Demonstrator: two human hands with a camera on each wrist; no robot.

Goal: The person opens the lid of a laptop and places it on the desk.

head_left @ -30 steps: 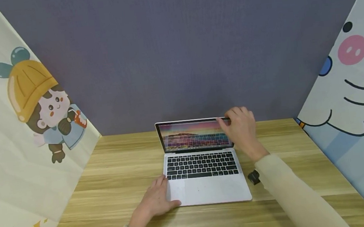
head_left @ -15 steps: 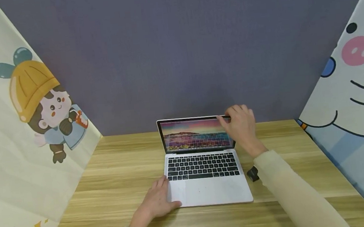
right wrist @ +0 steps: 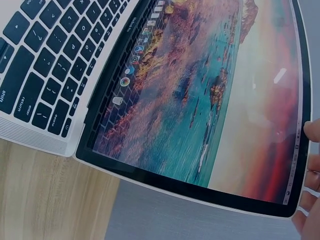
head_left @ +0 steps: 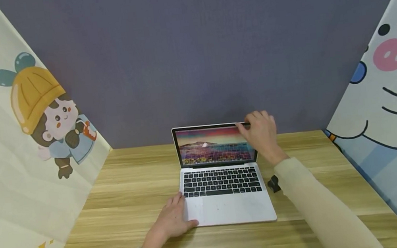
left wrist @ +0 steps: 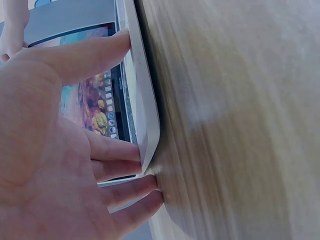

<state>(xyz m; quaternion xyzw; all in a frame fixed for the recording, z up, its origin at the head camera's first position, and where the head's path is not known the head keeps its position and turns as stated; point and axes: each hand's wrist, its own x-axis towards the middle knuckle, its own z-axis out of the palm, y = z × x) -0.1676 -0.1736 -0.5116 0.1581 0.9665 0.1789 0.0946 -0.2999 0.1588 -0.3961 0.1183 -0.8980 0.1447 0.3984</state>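
A silver laptop (head_left: 228,209) stands unfolded on the wooden table, its lit screen (head_left: 215,146) showing a coastal desktop picture. At the lid's upper right corner my right hand (head_left: 262,134) pinches the edge, the thumb on the screen side and the fingers behind, as the right wrist view also shows. My left hand (head_left: 171,218) rests at the base's front left corner. Its thumb touches the front edge and its fairly straight fingers lie along the left side. In the left wrist view two fingertips (left wrist: 156,182) reach down to the table beside the laptop base (left wrist: 145,105).
The wooden table (head_left: 118,187) extends on both sides of the laptop. Behind it rises a grey-blue panel (head_left: 192,60). Printed white sheets flank the table, one with a cartoon child (head_left: 57,113), the other with a pink snout (head_left: 391,54). A small black device (head_left: 273,184) is at the right wrist.
The laptop lid has tilted further back, its top edge now higher in the head view. My right hand has moved up with it. The left hand has stayed at the corner.
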